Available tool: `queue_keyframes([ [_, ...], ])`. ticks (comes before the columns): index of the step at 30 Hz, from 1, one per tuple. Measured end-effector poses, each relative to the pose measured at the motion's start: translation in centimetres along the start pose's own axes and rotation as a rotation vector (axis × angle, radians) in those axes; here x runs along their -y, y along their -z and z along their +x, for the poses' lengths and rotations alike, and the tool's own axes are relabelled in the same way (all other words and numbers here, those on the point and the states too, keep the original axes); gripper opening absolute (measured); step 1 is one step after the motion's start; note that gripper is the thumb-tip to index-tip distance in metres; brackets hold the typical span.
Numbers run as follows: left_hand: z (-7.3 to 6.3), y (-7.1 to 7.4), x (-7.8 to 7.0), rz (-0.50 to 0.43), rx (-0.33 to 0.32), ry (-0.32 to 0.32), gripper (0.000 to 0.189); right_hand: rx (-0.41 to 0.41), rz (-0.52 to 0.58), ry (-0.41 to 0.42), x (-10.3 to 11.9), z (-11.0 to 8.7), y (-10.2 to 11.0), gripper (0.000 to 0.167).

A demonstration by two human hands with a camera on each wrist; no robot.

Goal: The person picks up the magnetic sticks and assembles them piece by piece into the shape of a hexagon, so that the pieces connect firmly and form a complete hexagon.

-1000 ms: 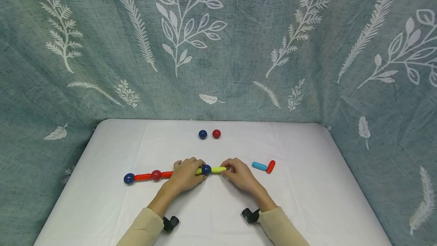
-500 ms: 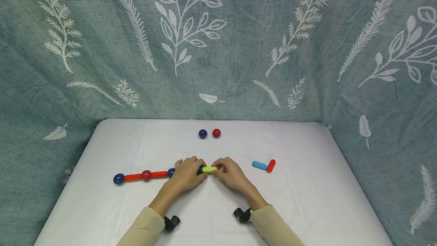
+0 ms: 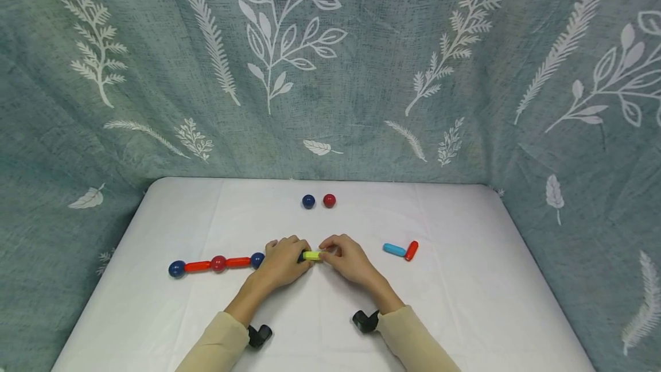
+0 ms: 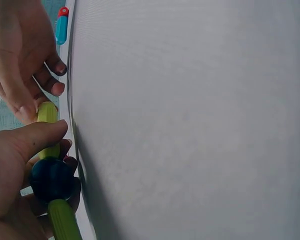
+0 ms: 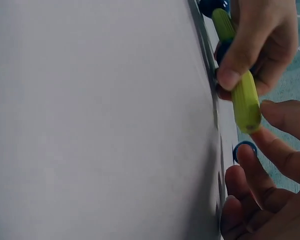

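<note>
Gripping a yellow rod [image 5: 246, 105], left hand [image 3: 284, 261] sits well off table's far edge [image 3: 361, 182].

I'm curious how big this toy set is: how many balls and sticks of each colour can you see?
Blue balls: 4
Red balls: 2
Red sticks: 3
Yellow-green sticks: 2
Light-blue stick: 1
Total: 12
</note>
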State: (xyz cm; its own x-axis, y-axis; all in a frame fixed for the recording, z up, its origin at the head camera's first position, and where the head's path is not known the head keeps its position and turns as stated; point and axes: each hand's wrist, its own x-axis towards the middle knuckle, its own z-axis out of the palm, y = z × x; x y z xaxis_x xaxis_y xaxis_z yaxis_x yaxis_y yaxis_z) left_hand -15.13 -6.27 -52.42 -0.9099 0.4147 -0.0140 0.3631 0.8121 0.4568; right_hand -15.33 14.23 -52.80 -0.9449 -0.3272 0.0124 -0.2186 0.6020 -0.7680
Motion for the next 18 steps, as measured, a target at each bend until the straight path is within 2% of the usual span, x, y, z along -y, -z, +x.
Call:
queue_keyframes([
  [4, 0.0, 0.0, 0.0, -0.003, 0.006, 0.009, 0.020, -0.084, 0.033, -0.031, -0.5, 1.3, 0.8, 0.014],
  [8, 0.0, 0.0, 0.1, -0.006, 0.011, 0.019, 0.020, -0.192, 0.074, -0.112, -1.4, 3.3, 1.3, 0.013],
  [14, 0.0, 0.0, 0.1, -0.021, -0.003, 0.012, 0.021, -0.383, 0.176, -0.195, -2.6, 6.4, 1.6, 0.029],
  [16, -0.1, -0.1, 0.0, -0.030, -0.006, 0.009, 0.022, -0.415, 0.175, -0.210, -2.9, 7.1, 1.6, 0.035],
  [18, -0.1, -0.1, 0.0, -0.034, -0.008, 0.008, 0.022, -0.414, 0.158, -0.225, -3.1, 7.8, 1.4, 0.039],
])
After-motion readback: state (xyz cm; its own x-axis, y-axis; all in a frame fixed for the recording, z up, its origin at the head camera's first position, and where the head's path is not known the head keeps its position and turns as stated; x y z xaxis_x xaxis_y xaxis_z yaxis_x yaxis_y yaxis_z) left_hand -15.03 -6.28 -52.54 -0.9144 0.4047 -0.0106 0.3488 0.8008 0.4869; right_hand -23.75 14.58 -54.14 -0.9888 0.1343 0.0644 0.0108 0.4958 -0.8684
